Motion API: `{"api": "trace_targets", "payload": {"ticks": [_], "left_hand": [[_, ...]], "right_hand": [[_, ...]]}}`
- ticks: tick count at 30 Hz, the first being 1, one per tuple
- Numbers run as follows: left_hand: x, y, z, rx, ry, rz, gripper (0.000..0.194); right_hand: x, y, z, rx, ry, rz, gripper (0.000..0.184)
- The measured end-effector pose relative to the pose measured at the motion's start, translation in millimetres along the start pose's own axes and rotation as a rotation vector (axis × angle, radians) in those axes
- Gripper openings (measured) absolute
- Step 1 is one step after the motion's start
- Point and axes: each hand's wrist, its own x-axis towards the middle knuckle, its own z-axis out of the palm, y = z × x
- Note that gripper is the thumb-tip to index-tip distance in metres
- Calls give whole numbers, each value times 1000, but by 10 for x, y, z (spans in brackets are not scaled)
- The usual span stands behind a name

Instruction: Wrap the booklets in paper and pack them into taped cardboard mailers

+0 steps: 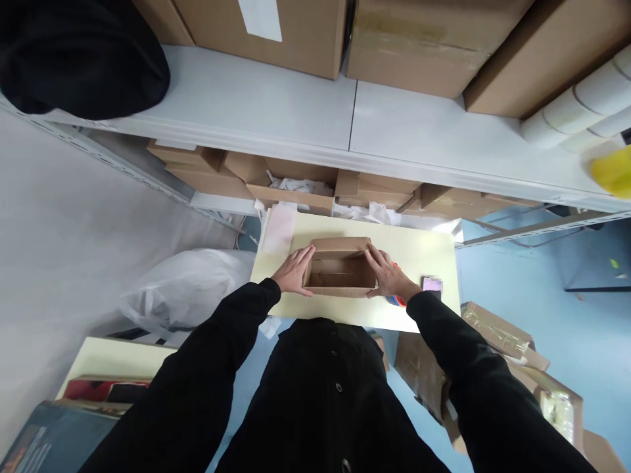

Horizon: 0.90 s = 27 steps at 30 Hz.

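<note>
A small open cardboard box (340, 272) stands on a pale yellow table (424, 253) in front of me. My left hand (294, 270) presses flat against the box's left side, fingers stretched along the wall. My right hand (388, 274) presses against the right side in the same way. The box looks empty inside, with its far flap folded up. Both black sleeves reach in from below.
A roll of tape (397, 301) and a small dark object (432, 284) lie right of the box. White shelving (355, 125) with cardboard boxes (419, 46) stands behind the table. A white plastic bag (182, 289) sits at left, flattened cartons (517, 368) lie on the blue floor at right.
</note>
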Motion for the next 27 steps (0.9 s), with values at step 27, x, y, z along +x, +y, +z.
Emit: {"api": "trace_targets", "payload": {"ticks": [27], "left_hand": [[236, -1102, 183, -115, 364, -1238, 82]], "right_hand": [[-8, -236, -53, -145, -4, 96, 122]]}}
